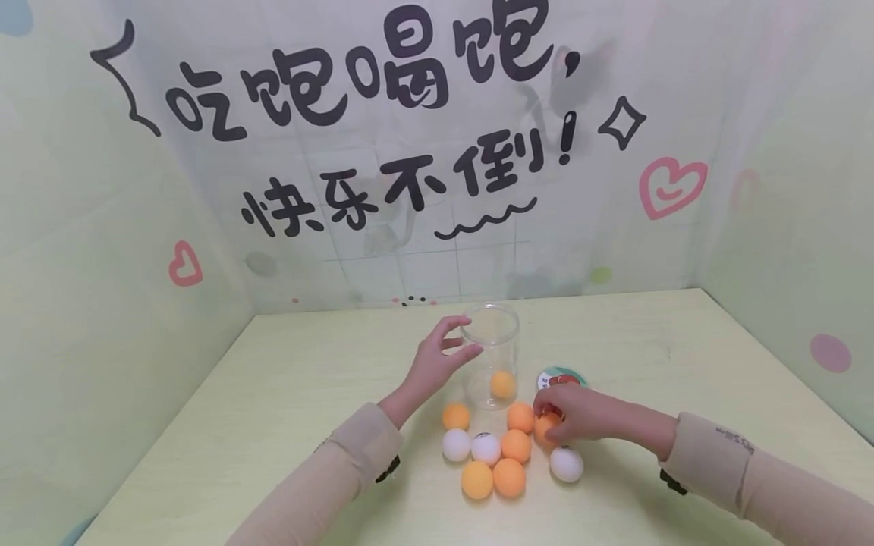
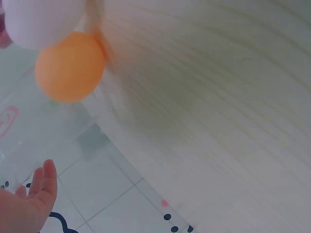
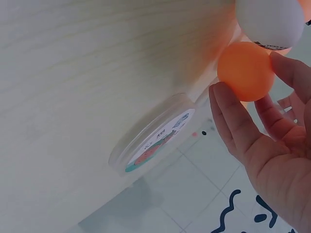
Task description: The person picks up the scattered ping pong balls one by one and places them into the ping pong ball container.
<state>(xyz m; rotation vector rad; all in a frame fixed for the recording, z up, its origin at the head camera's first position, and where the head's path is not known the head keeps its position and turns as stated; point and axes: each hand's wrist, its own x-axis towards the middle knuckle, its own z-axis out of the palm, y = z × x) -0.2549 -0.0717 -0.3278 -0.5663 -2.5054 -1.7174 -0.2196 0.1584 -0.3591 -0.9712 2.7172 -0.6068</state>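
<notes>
A clear jar (image 1: 492, 334) stands upright on the table with an orange ping-pong ball (image 1: 503, 384) low inside it. My left hand (image 1: 438, 356) holds the jar near its rim from the left, thumb at the front and fingers behind. In the left wrist view this hand (image 2: 31, 206) shows only partly. To the right of the jar, my right hand (image 1: 576, 411) pinches another orange ping-pong ball (image 3: 246, 71) between thumb and fingertips. Several loose orange balls (image 1: 509, 478) and white balls (image 1: 485, 449) lie in front of the jar. One white ball (image 1: 566, 464) lies just below the right hand.
Behind the right hand, a round lid (image 3: 155, 141) with a printed picture lies on the pale wooden table (image 1: 328, 356). A printed curtain (image 1: 410, 250) with black writing hangs along the table's back edge, and more curtain encloses both sides.
</notes>
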